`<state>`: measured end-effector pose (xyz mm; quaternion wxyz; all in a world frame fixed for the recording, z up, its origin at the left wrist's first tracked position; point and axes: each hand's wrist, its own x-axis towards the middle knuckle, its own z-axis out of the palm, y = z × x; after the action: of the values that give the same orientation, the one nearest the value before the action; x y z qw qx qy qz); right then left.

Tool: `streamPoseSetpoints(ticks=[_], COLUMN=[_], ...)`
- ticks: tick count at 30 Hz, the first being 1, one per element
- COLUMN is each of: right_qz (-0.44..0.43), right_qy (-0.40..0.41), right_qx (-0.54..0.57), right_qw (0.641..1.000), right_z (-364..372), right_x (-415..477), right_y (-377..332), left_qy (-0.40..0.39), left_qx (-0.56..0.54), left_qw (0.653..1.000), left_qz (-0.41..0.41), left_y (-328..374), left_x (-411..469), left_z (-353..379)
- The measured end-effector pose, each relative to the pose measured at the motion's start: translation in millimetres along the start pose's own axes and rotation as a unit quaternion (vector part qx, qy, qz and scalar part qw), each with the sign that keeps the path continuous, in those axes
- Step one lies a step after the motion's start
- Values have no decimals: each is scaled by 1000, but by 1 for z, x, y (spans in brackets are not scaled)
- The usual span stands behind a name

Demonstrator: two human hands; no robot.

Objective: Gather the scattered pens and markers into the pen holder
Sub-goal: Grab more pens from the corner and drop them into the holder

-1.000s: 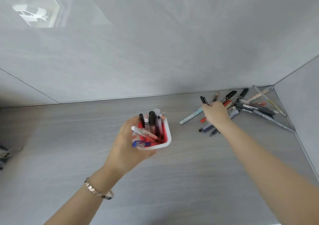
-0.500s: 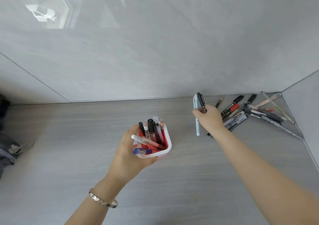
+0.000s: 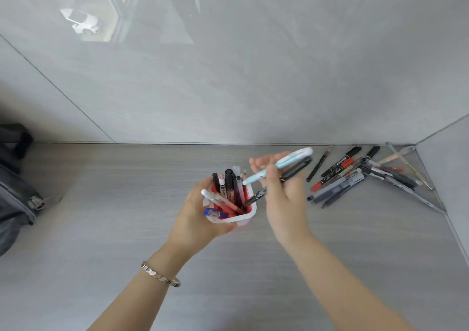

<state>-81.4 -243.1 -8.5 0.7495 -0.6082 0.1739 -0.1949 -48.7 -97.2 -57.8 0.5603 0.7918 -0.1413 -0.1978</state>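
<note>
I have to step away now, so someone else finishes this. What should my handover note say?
Left hand: gripping the pen holder, which already stands several pens.
Right hand: holds a light blue pen and a black marker, tips angled toward the holder's mouth, not yet dropped in.
Left to do: drop these two in, then collect the pile of pens and markers in the table's right corner.

No text, brand, number or sign can be read. A white marker (image 3: 222,187) standing in the pen holder (image 3: 243,217) carries dark print on its barrel, too small to make out. Two markers in the loose pile (image 3: 355,178), at 3 o'clock from the holder, bear white lettering along their black and red barrels; it is blurred and illegible.
</note>
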Motion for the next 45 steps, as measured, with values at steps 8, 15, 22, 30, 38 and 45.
streamPoseSetpoints(ticks=[8, 15, 22, 30, 38, 45], right_qz=[-48, -233, -46, 214, 318, 347], right_qy=[-67, -124, -90, 207, 79, 96], right_qx=[-242, -526, -435, -443, -455, -241], right_qw=[967, 808, 895, 846, 828, 901], right_z=[5, -12, -45, -186, -212, -243], right_x=[-9, -16, -37, 37, 94, 81], right_y=[34, 52, 14, 34, 46, 26], left_qy=[-18, -30, -63, -73, -16, 31], left_qx=[40, 95, 48, 74, 91, 86], left_qw=[999, 995, 997, 994, 996, 996], left_qz=[-26, -18, -14, 33, 2, -24], left_y=[-15, -17, 7, 42, 60, 65], left_x=[8, 15, 11, 0, -12, -18], left_z=[0, 1, 15, 57, 115, 145])
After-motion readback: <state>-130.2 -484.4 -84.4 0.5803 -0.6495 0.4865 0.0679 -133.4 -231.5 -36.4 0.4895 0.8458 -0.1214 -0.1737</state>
